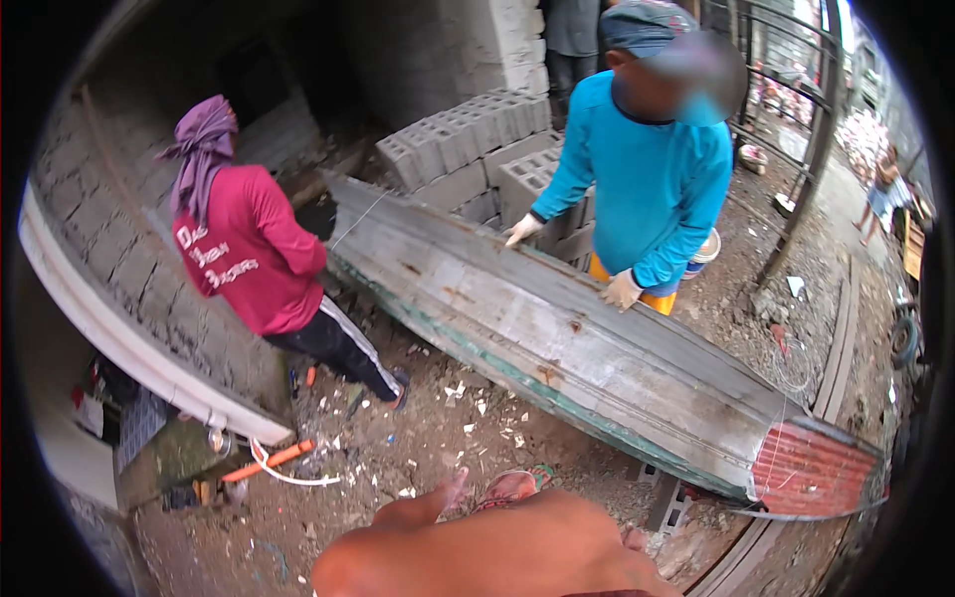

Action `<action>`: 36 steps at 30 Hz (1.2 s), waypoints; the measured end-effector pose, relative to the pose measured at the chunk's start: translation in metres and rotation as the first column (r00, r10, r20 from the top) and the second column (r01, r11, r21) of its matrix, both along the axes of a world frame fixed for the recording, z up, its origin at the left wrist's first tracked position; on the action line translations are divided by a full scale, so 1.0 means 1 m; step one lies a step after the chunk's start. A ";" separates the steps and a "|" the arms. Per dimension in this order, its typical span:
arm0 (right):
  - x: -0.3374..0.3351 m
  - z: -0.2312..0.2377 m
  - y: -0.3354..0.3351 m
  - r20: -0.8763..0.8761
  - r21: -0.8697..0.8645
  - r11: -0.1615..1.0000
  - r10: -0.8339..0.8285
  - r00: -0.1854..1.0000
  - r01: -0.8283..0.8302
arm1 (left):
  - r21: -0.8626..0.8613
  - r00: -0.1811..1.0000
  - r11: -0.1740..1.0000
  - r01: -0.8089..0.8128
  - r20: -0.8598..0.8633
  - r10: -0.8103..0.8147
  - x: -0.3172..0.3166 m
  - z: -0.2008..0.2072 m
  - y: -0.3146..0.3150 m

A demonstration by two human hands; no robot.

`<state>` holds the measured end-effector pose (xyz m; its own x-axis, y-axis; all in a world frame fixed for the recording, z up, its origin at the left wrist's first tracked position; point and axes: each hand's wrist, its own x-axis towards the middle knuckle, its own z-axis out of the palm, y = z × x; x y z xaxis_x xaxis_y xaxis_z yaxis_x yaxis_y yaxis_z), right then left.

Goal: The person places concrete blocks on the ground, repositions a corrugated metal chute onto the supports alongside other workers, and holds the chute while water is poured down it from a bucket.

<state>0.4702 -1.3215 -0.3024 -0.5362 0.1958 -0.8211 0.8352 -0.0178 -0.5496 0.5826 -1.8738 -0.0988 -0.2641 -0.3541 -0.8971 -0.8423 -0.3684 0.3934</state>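
Observation:
Bare skin of my folded arm (pixel 497 557) fills the lower edge. What seems to be my left hand (pixel 438 500) pokes out beside it, its fingers blurred and partly hidden. I cannot make out my right hand. Beyond my arms lies a long, weathered corrugated metal sheet (pixel 597 360), grey with a green near edge and a red right end (pixel 811 468). A person in a teal shirt (pixel 647 169) rests two gloved hands on its far edge. At its left end stands a person in a red shirt (pixel 249 249), hands hidden. Neither of my hands touches the sheet.
Hollow concrete blocks (pixel 463 139) are stacked behind the sheet; more blocks (pixel 668 502) lie near its right part. Rubble and an orange pipe (pixel 269 462) litter the dirt floor. A block wall (pixel 109 199) rises left. Metal bars (pixel 811 149) and a bucket (pixel 704 251) stand right.

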 end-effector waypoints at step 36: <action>0.172 -0.036 0.038 0.054 0.487 0.832 0.274 0.960 -0.265 | -0.564 0.676 0.539 0.626 0.048 -0.735 -0.138 -0.010 0.035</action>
<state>0.6422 -1.2830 -0.3379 -0.6392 0.4118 -0.6495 0.7582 0.4790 -0.4425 0.4445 -1.8390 -0.1089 -0.7489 -0.3656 -0.5527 -0.6472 0.5827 0.4915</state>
